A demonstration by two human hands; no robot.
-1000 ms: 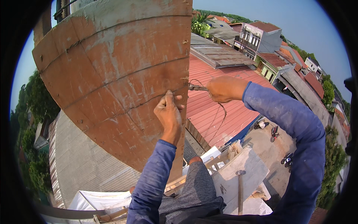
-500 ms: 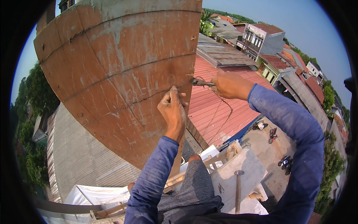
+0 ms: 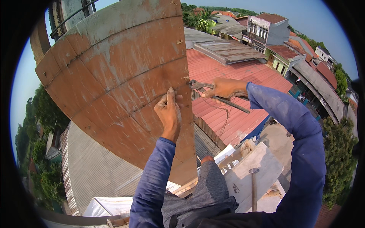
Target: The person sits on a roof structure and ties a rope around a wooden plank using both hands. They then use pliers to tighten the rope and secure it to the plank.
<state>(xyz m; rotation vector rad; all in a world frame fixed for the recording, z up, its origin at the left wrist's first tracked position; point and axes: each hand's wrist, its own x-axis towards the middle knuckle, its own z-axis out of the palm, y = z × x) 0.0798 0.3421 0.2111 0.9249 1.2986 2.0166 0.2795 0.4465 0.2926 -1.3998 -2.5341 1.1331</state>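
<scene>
A large curved orange-brown panel (image 3: 125,76) smeared with grey stands before me, bound by several lines of thin wire (image 3: 142,105). My left hand (image 3: 169,114) is at the panel's face, thumb and forefinger pinched on one wire near the right edge. In my right hand (image 3: 224,89) is a pair of pincers (image 3: 237,107), gripped just off that edge. Their jaws are at the edge, where the wire comes round, and the handles are spread apart. A loose dark wire (image 3: 227,117) dangles below the right hand.
Beside my knee, a hammer (image 3: 254,190) and a few nails (image 3: 236,189) lie on a pale board (image 3: 266,159). I am high up; a red metal roof (image 3: 235,76) and a grey corrugated roof (image 3: 102,159) spread below. A wooden post (image 3: 38,41) rises behind the panel.
My view has shifted, so the panel's edge appears further left. The pincers' handles have spread, one now slanting down to the right. My left hand keeps its pinch at the wire.
</scene>
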